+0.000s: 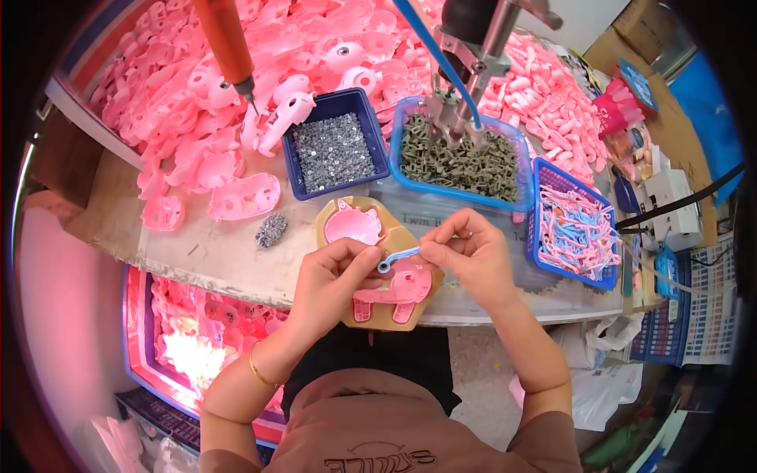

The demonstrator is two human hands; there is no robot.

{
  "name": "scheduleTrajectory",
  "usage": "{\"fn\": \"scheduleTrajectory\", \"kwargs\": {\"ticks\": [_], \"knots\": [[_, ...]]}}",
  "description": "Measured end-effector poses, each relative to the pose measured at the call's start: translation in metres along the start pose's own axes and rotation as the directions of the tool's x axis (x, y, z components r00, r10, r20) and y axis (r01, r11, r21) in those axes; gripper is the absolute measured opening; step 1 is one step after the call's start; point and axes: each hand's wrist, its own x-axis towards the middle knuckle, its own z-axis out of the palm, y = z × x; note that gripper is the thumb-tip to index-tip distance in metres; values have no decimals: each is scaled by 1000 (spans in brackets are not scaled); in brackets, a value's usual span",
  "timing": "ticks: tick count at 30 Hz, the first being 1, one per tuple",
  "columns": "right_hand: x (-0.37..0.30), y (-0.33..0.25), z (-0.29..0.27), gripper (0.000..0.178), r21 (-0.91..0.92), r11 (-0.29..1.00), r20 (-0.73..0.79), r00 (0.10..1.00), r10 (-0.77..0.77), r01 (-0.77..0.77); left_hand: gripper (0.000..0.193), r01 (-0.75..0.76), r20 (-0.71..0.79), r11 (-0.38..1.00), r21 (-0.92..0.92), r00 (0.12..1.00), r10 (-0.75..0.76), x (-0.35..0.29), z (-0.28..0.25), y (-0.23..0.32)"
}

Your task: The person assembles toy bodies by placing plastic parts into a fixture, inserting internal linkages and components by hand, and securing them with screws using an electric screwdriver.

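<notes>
Between my hands, over the jig, is a small light-blue plastic hook-like piece (402, 255) with a ring at its left end. My right hand (469, 256) pinches its right end between thumb and fingers. My left hand (337, 276) is closed, thumb against fingers, at the ring end; its fingertips partly hide the contact. Below lies a tan jig (327, 214) holding pink shell parts: a cat-head-shaped shell (353, 225) in the upper recess and a body shell with legs (406, 285) lower down, partly covered by my hands.
A dark blue bin of screws (303, 185), a clear blue-rimmed tub of dark metal parts (402, 177) and a blue basket of pink and blue pieces (536, 252) line the table. Pink shells (260, 71) heap behind. An orange screwdriver (225, 43) and metal tool head (457, 110) hang overhead.
</notes>
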Motion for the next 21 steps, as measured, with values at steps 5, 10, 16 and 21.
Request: {"fn": "scheduleTrajectory", "kwargs": {"ticks": [5, 10, 16, 21], "knots": [[-15, 11, 13, 19, -141, 981, -116, 982, -150, 133, 20, -21, -61, 1000, 6, 998, 21, 2, 2, -8], [-19, 19, 17, 25, -210, 953, -195, 945, -262, 220, 19, -24, -71, 997, -67, 997, 19, 1, -1, -7], [-26, 22, 21, 26, -98, 961, -173, 947, -272, 259, 20, -118, -37, 991, 58, 992, 120, -3, 0, -3], [-25, 22, 27, 26, -51, 970, -198, 950, -243, 237, 19, -141, -125, 990, 29, 982, 143, -5, 4, -8]]}}
